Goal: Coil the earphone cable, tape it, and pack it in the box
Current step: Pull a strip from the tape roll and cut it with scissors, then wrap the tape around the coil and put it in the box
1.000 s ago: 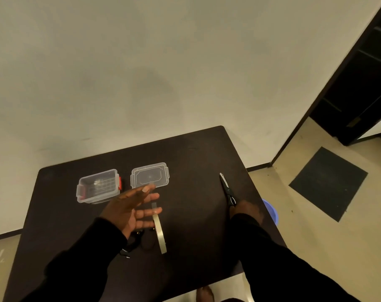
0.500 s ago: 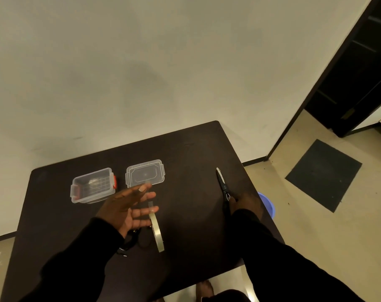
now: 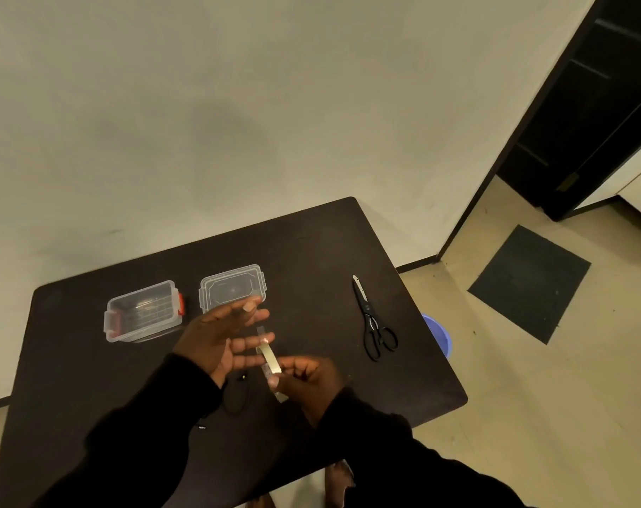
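At table centre | left hand (image 3: 216,337) fingers spread, holding nothing | right hand (image 3: 304,379) pinches tape roll (image 3: 271,361) | earphone cable (image 3: 236,395) coiled, dark, lying beside left wrist | judged light, limp, springy: grip across the loops | box (image 3: 143,313) open, lid (image 3: 233,287) beside it.

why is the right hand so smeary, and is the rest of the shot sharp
Head view: the right hand is motion-blurred near the tape; the left hand, box and scissors look sharp; lighting is dim and warm, and the wide lens bends the door frame.
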